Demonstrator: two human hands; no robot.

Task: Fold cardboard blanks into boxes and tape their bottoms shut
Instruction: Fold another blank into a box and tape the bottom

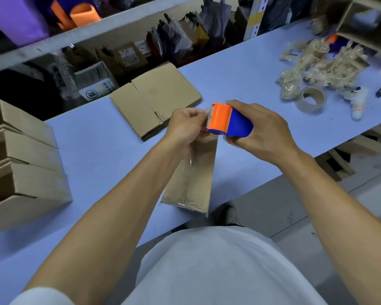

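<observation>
Pale blue surface (92, 146), flat blanks (150, 102) at the back. Nearest the person lies a box (196, 172), bottom up and taped. Right hand (260, 130) grips a dispenser (229, 122); left hand (185, 126) pinches its tape end. Best pull straight, keeping the tape flat, then tear against the teeth.

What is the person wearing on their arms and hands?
Nothing on the hands: the left hand and right hand are bare, with no gloves, rings or watch showing. The forearms are bare too. A white sleeve shows at the left upper arm.
</observation>
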